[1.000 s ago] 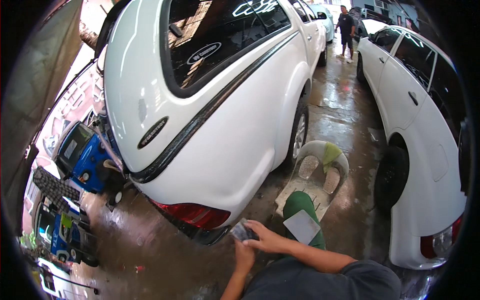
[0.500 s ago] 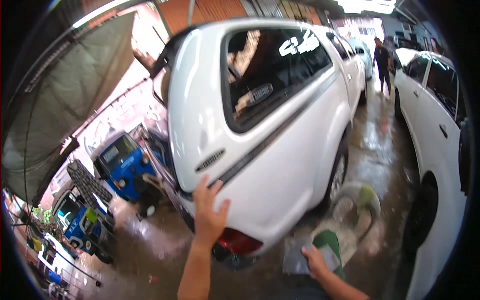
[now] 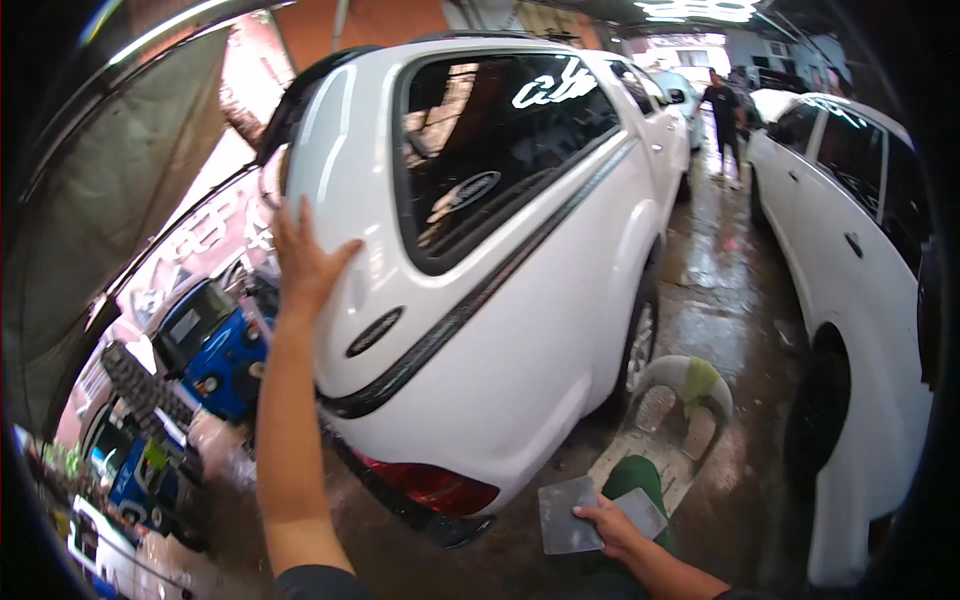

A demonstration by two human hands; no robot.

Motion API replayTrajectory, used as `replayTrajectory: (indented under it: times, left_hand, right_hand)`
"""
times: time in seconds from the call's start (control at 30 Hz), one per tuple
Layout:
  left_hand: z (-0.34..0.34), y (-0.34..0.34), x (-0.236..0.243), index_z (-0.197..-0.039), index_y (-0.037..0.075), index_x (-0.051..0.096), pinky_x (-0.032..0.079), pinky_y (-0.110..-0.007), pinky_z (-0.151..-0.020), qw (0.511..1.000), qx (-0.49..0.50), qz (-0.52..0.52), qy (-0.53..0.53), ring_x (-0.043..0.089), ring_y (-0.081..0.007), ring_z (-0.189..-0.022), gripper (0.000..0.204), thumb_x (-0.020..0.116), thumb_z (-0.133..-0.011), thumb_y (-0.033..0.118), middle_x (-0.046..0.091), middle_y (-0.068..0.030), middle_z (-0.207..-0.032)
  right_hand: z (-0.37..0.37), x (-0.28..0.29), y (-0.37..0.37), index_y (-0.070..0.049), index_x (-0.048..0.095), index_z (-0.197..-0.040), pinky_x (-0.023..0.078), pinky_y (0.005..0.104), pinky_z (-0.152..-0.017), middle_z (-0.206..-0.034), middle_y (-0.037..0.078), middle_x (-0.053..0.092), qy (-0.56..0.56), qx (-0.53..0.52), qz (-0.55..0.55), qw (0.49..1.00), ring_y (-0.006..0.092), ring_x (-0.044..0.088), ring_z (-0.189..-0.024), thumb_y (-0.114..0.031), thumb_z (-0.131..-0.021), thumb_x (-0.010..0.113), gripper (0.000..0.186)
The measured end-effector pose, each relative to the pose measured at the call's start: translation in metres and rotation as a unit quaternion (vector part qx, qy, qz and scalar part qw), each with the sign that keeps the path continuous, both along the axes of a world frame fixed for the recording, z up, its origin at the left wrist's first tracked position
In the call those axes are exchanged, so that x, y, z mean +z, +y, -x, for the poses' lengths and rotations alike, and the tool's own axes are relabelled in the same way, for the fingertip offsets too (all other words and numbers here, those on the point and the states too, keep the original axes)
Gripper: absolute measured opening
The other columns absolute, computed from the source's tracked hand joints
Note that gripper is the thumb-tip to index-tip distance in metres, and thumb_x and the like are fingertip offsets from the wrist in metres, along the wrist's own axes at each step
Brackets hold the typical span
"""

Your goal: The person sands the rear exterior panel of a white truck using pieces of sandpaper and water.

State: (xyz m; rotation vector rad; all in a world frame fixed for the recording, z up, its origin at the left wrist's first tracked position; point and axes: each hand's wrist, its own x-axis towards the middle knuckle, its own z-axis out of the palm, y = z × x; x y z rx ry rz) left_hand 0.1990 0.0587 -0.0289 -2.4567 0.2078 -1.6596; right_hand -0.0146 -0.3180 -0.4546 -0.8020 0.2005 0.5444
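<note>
My left hand (image 3: 308,258) is raised at the rear corner of a white pickup with a canopy (image 3: 510,360). Its fingers are spread and lie over the white panel; contact seems likely but cannot be made out for certain. Below it are an oval dark badge (image 3: 375,332), a black stripe and the red tail light (image 3: 432,487). Low at the right, my right hand (image 3: 610,525) pinches a thin grey rectangular sheet (image 3: 568,515), apart from the car. A second grey piece (image 3: 643,512) shows on that hand's other side, over my green-clad knee (image 3: 636,478); whether the two pieces join is hidden.
A worn plastic chair (image 3: 690,375) stands beside the rear wheel. Another white car (image 3: 850,230) lines the right side of the wet floor (image 3: 715,270). A person in dark clothes (image 3: 722,115) stands farther back. Blue three-wheelers (image 3: 215,345) are at the left, under a hanging tarp (image 3: 110,190).
My left hand has moved up and left, from beside the badge to the canopy's rear corner. The view has shifted too. My right hand keeps the grey sheet low by my knee.
</note>
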Motion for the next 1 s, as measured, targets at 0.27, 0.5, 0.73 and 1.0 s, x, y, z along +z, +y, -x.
replayTrajectory:
  times: [0.27,0.5,0.73,1.0]
  left_hand:
    - [-0.037,-0.011,0.039,-0.151,0.002,0.04,0.022,-0.054,-0.122,0.995,0.079,0.017,-0.063,0.025,-0.0466,-0.148,0.093,0.073,-0.085,0.058,0.031,-0.0297,-0.157]
    - [-0.015,-0.002,0.016,-0.156,0.01,0.034,0.022,-0.055,-0.122,0.997,-0.039,-0.051,-0.031,0.019,-0.0456,-0.149,0.092,0.08,-0.083,0.042,0.024,-0.0229,-0.162]
    - [0.024,0.004,-0.028,-0.157,0.01,0.031,0.021,-0.054,-0.122,0.997,-0.063,-0.048,-0.003,0.019,-0.0454,-0.149,0.092,0.08,-0.083,0.038,0.022,-0.0218,-0.163]
    - [0.051,0.008,-0.032,-0.162,0.013,0.02,0.016,-0.054,-0.125,0.994,-0.018,-0.021,0.102,0.011,-0.0451,-0.152,0.113,0.086,-0.073,0.04,0.011,-0.0222,-0.166]
  right_hand:
    - [0.007,-0.023,0.004,-0.006,0.052,-0.133,0.058,0.0392,-0.092,-0.117,0.009,0.067,0.023,0.058,0.025,0.998,0.0222,0.068,-0.106,-0.003,-0.093,0.064,0.042]
    - [0.01,-0.016,0.021,-0.006,0.053,-0.132,0.056,0.0394,-0.094,-0.117,0.009,0.067,0.047,0.091,0.012,0.995,0.022,0.068,-0.107,-0.002,-0.091,0.065,0.042]
    - [0.009,-0.021,0.015,-0.006,0.052,-0.132,0.055,0.0387,-0.096,-0.114,0.008,0.067,0.032,0.1,-0.011,0.994,0.0225,0.068,-0.106,-0.002,-0.091,0.066,0.044]
    - [0.01,-0.006,0.011,-0.01,0.05,-0.135,0.063,0.0384,-0.057,-0.11,0.007,0.067,0.042,0.149,-0.027,0.988,0.0212,0.071,-0.088,-0.009,-0.094,0.066,0.043]
